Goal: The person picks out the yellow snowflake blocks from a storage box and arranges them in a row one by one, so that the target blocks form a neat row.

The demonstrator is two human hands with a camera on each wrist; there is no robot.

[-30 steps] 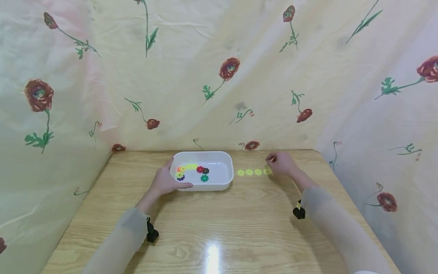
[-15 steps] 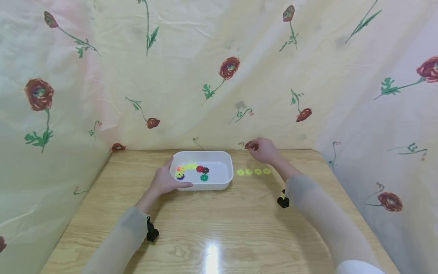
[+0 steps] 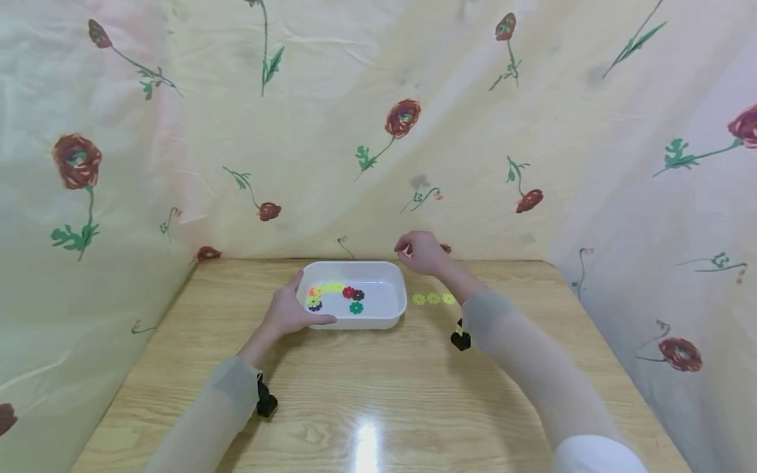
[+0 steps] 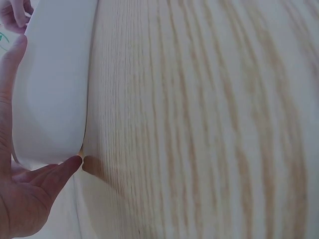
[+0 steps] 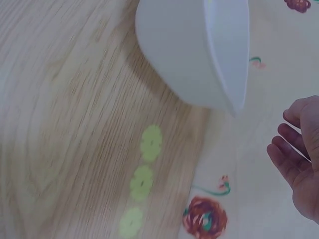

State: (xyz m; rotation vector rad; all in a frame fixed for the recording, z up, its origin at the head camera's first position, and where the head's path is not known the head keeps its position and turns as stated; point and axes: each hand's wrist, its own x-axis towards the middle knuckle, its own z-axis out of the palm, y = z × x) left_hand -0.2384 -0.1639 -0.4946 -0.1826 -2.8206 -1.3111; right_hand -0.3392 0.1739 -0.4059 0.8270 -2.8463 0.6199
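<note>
My left hand [image 3: 288, 312] grips the left end of a white plastic tub [image 3: 367, 323], thumb along the front wall; the left wrist view shows its fingers [image 4: 62, 174] against the tub's end. Inside lie several small flower-shaped plastic discs: yellow, orange, dark blue, a red disc [image 3: 349, 293], a dark one, and a green disc [image 3: 356, 307]. My right hand [image 3: 421, 254] hovers over the tub's back right corner, fingers loosely bent; nothing shows between them in the right wrist view [image 5: 304, 154]. Yellow flower discs [image 3: 434, 298] lie in a row right of the tub, the right end hidden by my arm.
The wooden table [image 3: 367, 387] meets a flower-printed cloth [image 3: 331, 164] that hangs behind and at both sides. A black wrist device [image 3: 460, 338] sits under my right forearm and another [image 3: 267, 397] under my left.
My right hand has moved left and up, from the right end of the yellow row to above the tub's back right corner. The left hand and the tub stay put.
</note>
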